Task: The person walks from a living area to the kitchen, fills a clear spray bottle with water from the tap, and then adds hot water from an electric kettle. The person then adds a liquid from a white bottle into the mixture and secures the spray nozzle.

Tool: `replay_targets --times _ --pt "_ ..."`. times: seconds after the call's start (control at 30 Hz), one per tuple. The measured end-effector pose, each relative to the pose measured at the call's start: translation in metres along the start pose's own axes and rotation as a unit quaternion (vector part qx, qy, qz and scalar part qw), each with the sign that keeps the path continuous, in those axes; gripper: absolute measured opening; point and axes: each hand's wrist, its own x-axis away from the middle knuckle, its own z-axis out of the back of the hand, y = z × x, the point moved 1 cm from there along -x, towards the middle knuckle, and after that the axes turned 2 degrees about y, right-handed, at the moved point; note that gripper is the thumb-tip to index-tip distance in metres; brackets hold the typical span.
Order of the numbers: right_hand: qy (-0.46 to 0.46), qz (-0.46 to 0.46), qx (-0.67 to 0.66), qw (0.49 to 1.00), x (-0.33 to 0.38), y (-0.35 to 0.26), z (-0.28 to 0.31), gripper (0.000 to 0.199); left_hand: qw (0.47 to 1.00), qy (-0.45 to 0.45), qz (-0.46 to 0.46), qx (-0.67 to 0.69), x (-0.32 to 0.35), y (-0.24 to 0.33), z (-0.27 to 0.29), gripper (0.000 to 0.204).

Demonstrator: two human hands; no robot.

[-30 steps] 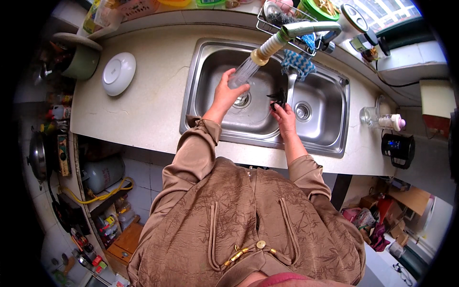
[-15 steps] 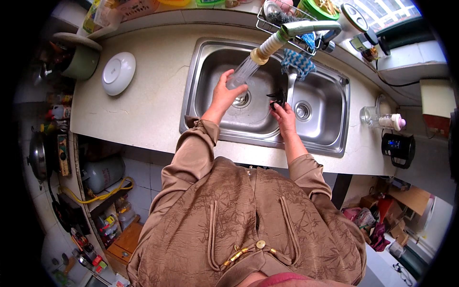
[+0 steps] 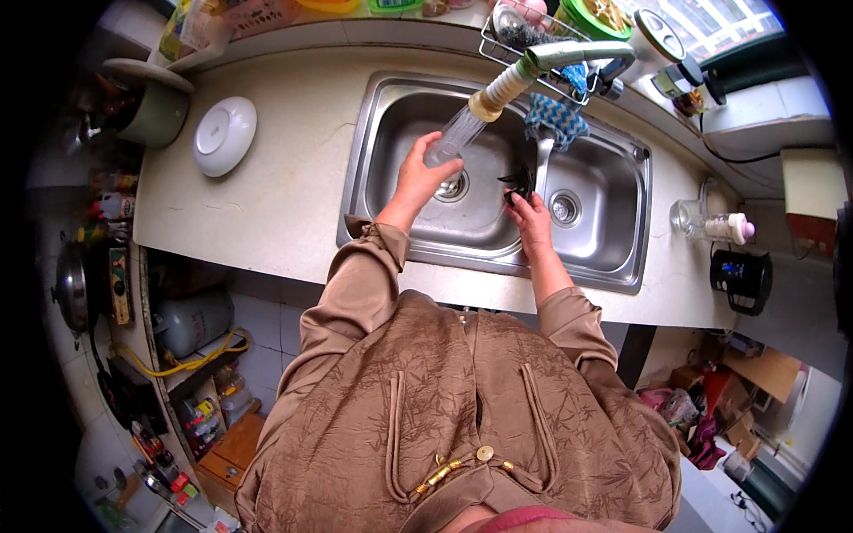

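Black piece (image 3: 517, 181), thin and pointed in outline, sits over the right side of the big basin (image 3: 480, 220), near the divider; too small to tell what kind. Right hand (image 3: 533, 224) pinches it between fingertips. Left hand (image 3: 416, 181) is curved in a C, thumb and fingers apart, around the lower end of the water stream (image 3: 460, 134); can't tell if it grips something clear there. Stream fans out at a slant from a ribbed cream nozzle (image 3: 499, 92) on a smooth, bent metal tap (image 3: 582, 53). Both basins belong to one shiny steel sink (image 3: 633, 266), rounded corners, round drains. Soft blue-and-white zigzag cloth (image 3: 558, 119) hangs at the back of the divider, thin-wire basket (image 3: 500, 51) behind. Desk (image 3: 289, 169) is off-white, smooth, hairline cracks; glossy white round plate (image 3: 226, 147) face down at left. Right end: glossy black jug (image 3: 739, 281). Brown satiny sleeves (image 3: 354, 293), pushed up.
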Motion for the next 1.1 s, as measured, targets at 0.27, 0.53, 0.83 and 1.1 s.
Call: replay_targets --times 0.27,0.53,0.83,1.1 --pt "0.001 0.003 -0.007 1.000 0.000 0.000 -0.001 0.029 1.000 0.000 0.001 -0.008 0.002 0.002 0.001 0.069" --pt "0.013 0.000 -0.003 1.000 -0.002 0.003 0.000 0.029 1.000 0.000 0.010 0.005 0.002 0.003 0.000 0.068" --pt "-0.044 0.104 0.039 0.993 -0.010 -0.044 -0.062 0.029 1.000 -0.002 -0.005 -0.017 -0.004 -0.003 0.000 0.060" --pt "-0.070 0.141 0.082 0.984 -0.026 -0.069 -0.099 0.024 0.999 0.011 -0.030 -0.030 0.000 0.000 0.001 0.058"
